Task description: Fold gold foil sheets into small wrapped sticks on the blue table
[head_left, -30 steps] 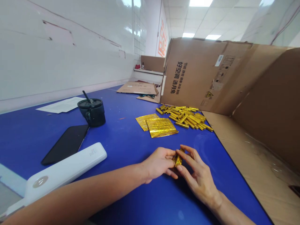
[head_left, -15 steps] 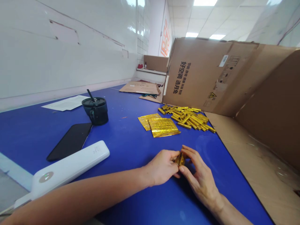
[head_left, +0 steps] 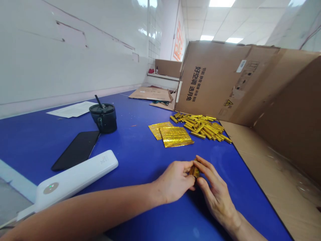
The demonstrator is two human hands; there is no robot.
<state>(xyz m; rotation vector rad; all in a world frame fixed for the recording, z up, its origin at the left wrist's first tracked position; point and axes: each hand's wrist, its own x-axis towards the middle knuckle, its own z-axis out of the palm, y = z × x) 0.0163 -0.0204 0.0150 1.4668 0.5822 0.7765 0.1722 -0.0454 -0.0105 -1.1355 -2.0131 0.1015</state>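
A small roll of gold foil paper point(head_left: 195, 171) is pinched between my two hands above the blue table point(head_left: 140, 214). My left hand point(head_left: 175, 180) grips its left side with thumb and fingers closed. On the other side, my right hand point(head_left: 214, 184) has its fingertips and thumb against the roll, curled round it. Beyond the hands lie flat sheets of gold foil paper point(head_left: 175, 136), one overlapping another. A heap of rolled gold paper tubes point(head_left: 207, 127) is spread behind and to the right of the sheets.
On the left are a white oblong device point(head_left: 77, 175) with a cable, a black phone point(head_left: 76, 150), a dark lidded mug point(head_left: 104, 118) with a straw, and white paper point(head_left: 71, 109). A large cardboard box point(head_left: 215, 78) stands along the right. Flat cardboard point(head_left: 150, 93) lies at the back.
The gold foil paper between my hands has gone from a pointed, partly folded shape to a narrower roll. My fingers have shifted slightly along it.
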